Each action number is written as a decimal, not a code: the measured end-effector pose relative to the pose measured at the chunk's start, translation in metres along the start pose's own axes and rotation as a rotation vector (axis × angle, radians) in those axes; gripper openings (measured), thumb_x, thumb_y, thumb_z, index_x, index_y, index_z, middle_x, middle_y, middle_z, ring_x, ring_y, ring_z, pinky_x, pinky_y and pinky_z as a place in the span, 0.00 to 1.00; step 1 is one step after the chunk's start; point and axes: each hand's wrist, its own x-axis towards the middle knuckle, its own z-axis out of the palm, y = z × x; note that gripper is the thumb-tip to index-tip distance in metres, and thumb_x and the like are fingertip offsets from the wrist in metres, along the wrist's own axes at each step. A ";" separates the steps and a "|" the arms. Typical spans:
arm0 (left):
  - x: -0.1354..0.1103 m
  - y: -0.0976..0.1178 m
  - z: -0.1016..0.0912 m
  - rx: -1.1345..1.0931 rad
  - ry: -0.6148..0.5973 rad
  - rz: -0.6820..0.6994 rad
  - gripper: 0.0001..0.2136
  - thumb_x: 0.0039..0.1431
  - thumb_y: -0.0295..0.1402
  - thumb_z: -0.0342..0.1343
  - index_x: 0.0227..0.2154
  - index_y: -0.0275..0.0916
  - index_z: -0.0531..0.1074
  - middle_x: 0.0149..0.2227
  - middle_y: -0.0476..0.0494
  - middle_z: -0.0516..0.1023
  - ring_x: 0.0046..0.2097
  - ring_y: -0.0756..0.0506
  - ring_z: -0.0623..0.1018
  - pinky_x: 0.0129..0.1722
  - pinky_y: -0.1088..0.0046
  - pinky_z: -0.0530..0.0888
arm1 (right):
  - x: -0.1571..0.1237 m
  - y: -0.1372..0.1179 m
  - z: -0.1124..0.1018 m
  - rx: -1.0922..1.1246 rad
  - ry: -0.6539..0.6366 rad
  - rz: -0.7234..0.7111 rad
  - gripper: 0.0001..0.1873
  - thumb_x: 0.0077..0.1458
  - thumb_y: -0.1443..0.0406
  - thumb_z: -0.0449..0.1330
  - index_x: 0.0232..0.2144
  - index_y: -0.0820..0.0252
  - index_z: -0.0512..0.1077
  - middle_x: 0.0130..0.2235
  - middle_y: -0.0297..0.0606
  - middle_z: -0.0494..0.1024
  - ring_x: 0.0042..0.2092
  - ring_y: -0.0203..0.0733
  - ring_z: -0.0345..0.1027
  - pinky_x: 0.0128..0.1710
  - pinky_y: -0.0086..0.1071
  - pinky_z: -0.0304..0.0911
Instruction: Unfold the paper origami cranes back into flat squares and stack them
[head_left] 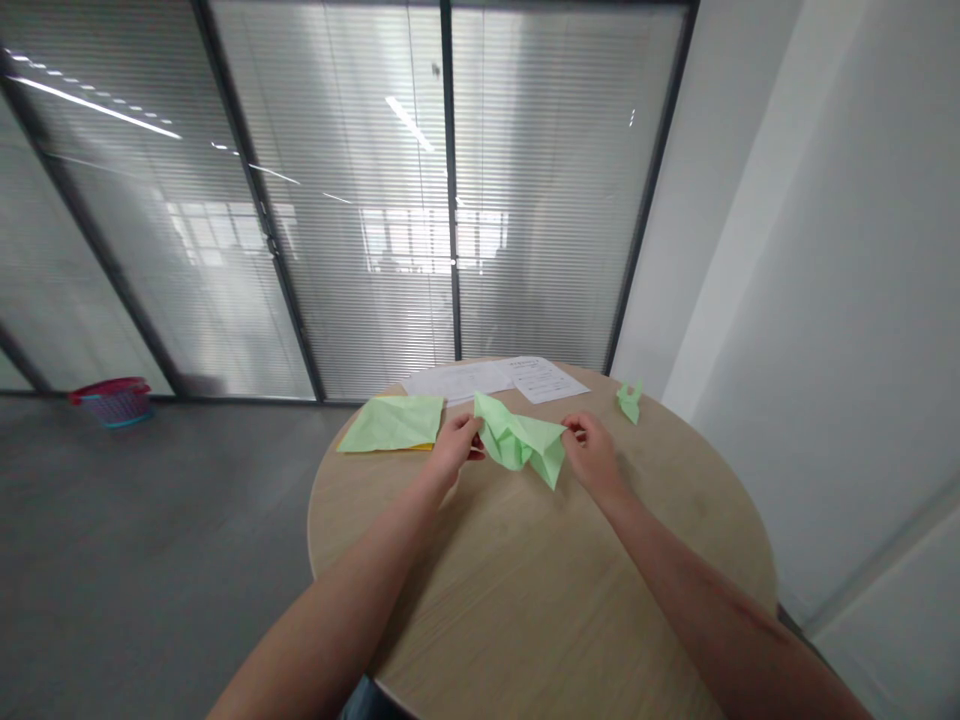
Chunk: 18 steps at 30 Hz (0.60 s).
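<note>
A creased sheet of light green origami paper (517, 438) is stretched between my two hands, just above the round wooden table. My left hand (456, 445) pinches its left edge. At the right corner, my right hand (590, 448) grips it between thumb and fingers. Folds bulge through the paper's middle, and one pointed corner hangs down on the right. Left of my left hand lies a stack of green paper (394, 424), with a strip of yellow showing beneath it. A small folded green paper figure (629, 401) stands to the right, beyond my right hand.
White printed sheets (544, 380) lie at the far side of the round table (510, 600). Behind it stands a glass partition with blinds (375, 330). A white wall (840, 300) is close on the right. A red and blue basket (114, 402) sits on the floor at left.
</note>
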 end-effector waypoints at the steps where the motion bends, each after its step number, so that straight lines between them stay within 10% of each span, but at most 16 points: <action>1: 0.000 0.000 -0.001 0.003 -0.001 0.002 0.13 0.50 0.43 0.58 0.27 0.37 0.69 0.24 0.49 0.71 0.26 0.50 0.72 0.25 0.75 0.72 | 0.000 0.000 0.000 0.019 -0.002 0.019 0.08 0.48 0.63 0.53 0.30 0.57 0.71 0.34 0.39 0.75 0.35 0.45 0.68 0.34 0.36 0.63; 18: 0.014 -0.005 -0.016 0.045 -0.041 0.033 0.15 0.52 0.45 0.59 0.32 0.38 0.69 0.28 0.48 0.71 0.28 0.50 0.74 0.24 0.75 0.74 | 0.012 0.027 0.000 0.316 -0.025 0.300 0.09 0.48 0.60 0.53 0.25 0.58 0.68 0.23 0.31 0.68 0.27 0.40 0.61 0.25 0.30 0.55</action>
